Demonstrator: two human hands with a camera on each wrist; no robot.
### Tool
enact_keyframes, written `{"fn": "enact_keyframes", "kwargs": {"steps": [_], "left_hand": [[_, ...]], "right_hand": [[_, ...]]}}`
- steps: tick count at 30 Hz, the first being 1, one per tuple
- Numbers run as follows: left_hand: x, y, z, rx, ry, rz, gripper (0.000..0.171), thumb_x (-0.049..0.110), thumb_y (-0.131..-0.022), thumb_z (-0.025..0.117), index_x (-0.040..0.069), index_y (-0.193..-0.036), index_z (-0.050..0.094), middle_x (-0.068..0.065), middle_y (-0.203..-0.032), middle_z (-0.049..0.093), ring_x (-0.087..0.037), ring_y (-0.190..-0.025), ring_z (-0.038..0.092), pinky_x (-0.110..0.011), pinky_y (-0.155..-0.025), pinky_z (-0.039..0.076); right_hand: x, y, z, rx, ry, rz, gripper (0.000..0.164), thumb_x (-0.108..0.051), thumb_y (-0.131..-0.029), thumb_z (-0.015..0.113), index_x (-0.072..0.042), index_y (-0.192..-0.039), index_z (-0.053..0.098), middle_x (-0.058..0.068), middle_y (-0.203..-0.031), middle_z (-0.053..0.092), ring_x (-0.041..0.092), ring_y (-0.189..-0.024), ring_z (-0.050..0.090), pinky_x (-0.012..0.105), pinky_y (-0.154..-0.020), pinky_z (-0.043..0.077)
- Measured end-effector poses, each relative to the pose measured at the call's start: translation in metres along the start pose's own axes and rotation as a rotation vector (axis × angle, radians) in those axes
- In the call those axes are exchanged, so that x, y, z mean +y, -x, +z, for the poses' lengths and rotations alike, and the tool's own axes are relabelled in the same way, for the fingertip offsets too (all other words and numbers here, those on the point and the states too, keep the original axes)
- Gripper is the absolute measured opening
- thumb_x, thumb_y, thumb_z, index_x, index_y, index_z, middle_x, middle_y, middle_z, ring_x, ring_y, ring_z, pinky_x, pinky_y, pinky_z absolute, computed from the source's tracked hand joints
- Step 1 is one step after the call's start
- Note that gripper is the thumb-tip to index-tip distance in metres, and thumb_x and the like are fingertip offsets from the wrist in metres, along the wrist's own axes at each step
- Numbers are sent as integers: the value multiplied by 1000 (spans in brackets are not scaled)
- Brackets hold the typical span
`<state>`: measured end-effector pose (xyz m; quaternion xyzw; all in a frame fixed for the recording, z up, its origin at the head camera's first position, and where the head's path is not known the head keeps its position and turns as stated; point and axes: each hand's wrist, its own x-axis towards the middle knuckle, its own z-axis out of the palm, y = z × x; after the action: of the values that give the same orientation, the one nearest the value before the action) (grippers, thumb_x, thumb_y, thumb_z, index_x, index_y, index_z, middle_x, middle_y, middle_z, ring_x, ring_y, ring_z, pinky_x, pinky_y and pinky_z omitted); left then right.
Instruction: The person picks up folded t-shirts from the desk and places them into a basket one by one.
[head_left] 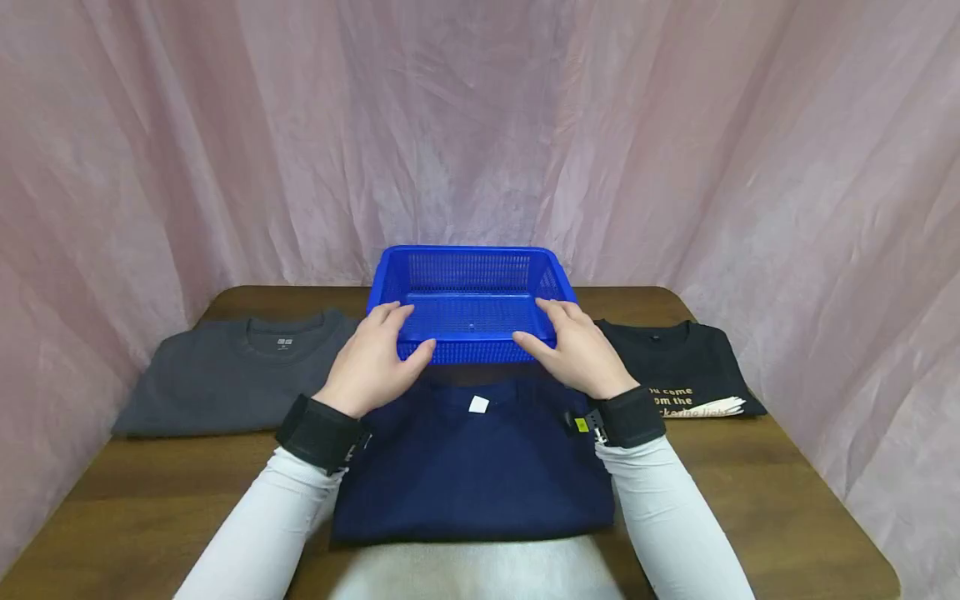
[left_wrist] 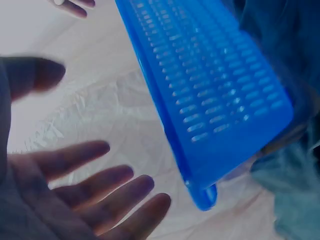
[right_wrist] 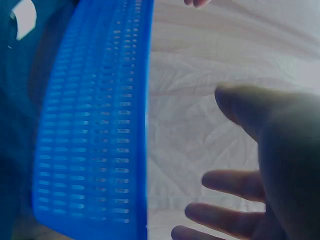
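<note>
The blue basket (head_left: 471, 351) stands near the middle of the far edge of the desk (head_left: 157, 508), with its long side turned to the person. The left hand (head_left: 372, 364) hangs over the near left corner of the basket, and the right hand (head_left: 581, 349) is over the near right corner. In the left wrist view, the fingers (left_wrist: 112, 180) of this hand are spread and relaxed, and a gap shows between them and the basket wall. In the right wrist view, the other fingers (right_wrist: 232, 184) are likewise open, and they are also apart from the basket. Neither hand grips anything.

A navy shirt (head_left: 472, 483) lies folded between the basket and the near edge of the desk, under the two forearms, with a white label (head_left: 478, 404) at its collar. A grey shirt (head_left: 225, 383) lies along the left edge, partly behind the left hand. Along the right edge lies a black shirt (head_left: 697, 358), which carries yellow letters and a white mark; the right wrist covers a part of it. Each wrist wears a black band, above a white sleeve (head_left: 675, 517). Behind the far edge of the desk hangs a pinkish curtain (head_left: 465, 125).
</note>
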<state>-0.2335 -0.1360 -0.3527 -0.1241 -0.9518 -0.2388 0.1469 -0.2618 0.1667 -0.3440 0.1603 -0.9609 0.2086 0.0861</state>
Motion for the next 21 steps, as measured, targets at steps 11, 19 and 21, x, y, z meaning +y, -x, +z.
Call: {"fn": "enact_keyframes", "kwargs": {"steps": [11, 19, 21], "left_hand": [[-21, 34, -16, 21, 156, -67, 49, 36, -99, 61, 3, -135, 61, -16, -127, 64, -30, -106, 68, -49, -87, 56], [-35, 60, -12, 6, 66, -72, 44, 35, -96, 64, 2, -126, 66, -15, -114, 68, -24, -93, 66, -45, -78, 55], [-38, 66, -11, -2, 62, -84, 43, 34, -96, 65, 2, -125, 67, -15, -113, 69, -22, -88, 66, -43, -77, 55]], "right_hand": [[17, 20, -11, 72, -60, 48, 67, -53, -97, 63, -8, -145, 54, 18, -140, 58, 35, -122, 61, 55, -99, 52], [30, 44, -15, 40, -26, 71, 63, -53, -97, 64, -6, -139, 59, 18, -132, 63, 34, -115, 64, 53, -93, 54], [33, 51, -15, 26, -17, 78, 61, -51, -97, 64, -5, -137, 61, 17, -124, 66, 32, -108, 65, 51, -89, 55]]}}
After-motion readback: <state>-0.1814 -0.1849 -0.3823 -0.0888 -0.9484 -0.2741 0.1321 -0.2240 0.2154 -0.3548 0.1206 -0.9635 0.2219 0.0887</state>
